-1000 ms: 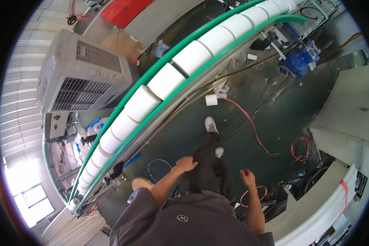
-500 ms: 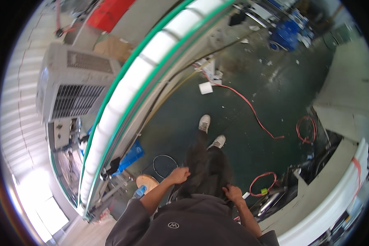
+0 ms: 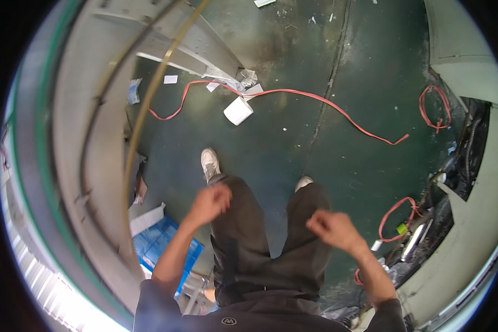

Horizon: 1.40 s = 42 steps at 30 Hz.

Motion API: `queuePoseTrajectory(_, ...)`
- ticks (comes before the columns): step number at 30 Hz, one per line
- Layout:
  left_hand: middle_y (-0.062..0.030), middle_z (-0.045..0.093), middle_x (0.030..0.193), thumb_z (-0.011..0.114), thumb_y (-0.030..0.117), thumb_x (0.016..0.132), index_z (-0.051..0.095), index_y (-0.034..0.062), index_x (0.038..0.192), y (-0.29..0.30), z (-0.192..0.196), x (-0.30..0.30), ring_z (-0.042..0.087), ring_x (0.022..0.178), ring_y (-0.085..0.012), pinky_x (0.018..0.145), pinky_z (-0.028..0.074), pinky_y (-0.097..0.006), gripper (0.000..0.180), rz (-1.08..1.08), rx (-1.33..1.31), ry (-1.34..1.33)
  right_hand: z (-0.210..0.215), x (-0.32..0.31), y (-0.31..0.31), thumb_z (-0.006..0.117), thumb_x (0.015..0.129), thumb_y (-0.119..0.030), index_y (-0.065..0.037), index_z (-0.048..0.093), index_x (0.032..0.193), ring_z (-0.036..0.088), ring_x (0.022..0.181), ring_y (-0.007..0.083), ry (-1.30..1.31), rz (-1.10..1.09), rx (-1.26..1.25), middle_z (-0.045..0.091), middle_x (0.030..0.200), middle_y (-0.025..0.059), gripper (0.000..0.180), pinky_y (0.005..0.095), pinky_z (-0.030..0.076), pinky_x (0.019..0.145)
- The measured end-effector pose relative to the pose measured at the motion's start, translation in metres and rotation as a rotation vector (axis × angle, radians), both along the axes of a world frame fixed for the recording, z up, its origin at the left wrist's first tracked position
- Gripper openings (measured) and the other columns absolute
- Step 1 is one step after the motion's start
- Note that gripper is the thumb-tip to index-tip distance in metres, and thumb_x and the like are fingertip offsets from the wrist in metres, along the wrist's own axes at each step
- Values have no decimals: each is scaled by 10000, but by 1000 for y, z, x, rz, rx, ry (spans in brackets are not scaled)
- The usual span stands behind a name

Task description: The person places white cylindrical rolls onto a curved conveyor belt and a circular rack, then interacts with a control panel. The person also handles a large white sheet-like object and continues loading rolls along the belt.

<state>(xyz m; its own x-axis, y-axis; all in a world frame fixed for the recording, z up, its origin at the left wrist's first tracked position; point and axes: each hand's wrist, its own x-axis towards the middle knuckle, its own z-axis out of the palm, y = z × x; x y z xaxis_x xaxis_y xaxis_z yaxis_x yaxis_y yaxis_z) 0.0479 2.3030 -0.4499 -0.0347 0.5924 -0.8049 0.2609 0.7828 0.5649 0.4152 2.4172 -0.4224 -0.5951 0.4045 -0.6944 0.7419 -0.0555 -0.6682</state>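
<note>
My left hand hangs over my left thigh, loosely curled and smeared by motion, with nothing visible in it. Over my right thigh is my right hand, its fingers bent inward and also without a visible object. Neither hand touches anything around it. Ahead of my shoes on the dark green floor lies a white block-like piece. A long red strap runs across the floor just beyond it.
A pale machine frame with a cable rises on my left, beside a blue crate. Along the right stands a pale housing with a dark opening. Red loops and paper scraps lie on the floor.
My view has turned down and the machine frame at the left appears closer. My feet have moved apart, one ahead of the other. Both hands have swung forward, away from my body.
</note>
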Motion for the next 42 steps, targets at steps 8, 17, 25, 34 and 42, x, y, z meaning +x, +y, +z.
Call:
queuePoseTrajectory(8, -172, 579, 1319, 815, 381, 744, 525, 44, 1365, 140, -374, -104, 549, 1237, -330, 1033, 444, -429, 764, -359, 323, 804, -331, -1, 27, 643, 967, -212, -24, 659, 954, 538, 718, 77, -4, -840, -62, 633, 802, -31, 189, 261, 458, 653)
queuePoseTrajectory(17, -177, 561, 1306, 872, 332, 575, 447, 25, 1382, 146, -444, -144, 567, 1200, -355, 1003, 477, -427, 962, -303, 578, 486, -447, -42, -116, 608, 965, -205, 0, 678, 1008, 623, 828, 168, 175, -781, -265, 688, 885, 66, 221, 326, 505, 781)
queuePoseTrajectory(25, -179, 540, 1308, 928, 271, 542, 357, 17, 1432, 7, -444, -286, 582, 1175, -331, 986, 487, -447, 1087, 198, 657, 652, -399, -133, -134, 555, 975, -225, 33, 680, 988, 640, 854, 230, 190, -744, -370, 692, 909, 129, 287, 362, 512, 811)
queuePoseTrajectory(34, -205, 527, 1260, 898, 349, 574, 362, 33, 1443, -220, -443, -429, 528, 1149, -392, 992, 436, -491, 1069, 541, 121, 1023, -360, -320, -56, 495, 987, -247, 70, 683, 966, 660, 884, 300, 450, -477, -614, 696, 936, 199, 369, 402, 519, 845)
queuePoseTrajectory(42, -168, 550, 1147, 888, 404, 563, 401, 61, 1405, -232, -465, -453, 559, 1058, -368, 884, 470, -509, 1031, 535, -17, 997, -359, -511, 47, 449, 996, -265, 99, 685, 949, 675, 907, 355, 693, -92, -906, 700, 957, 254, 436, 433, 525, 872)
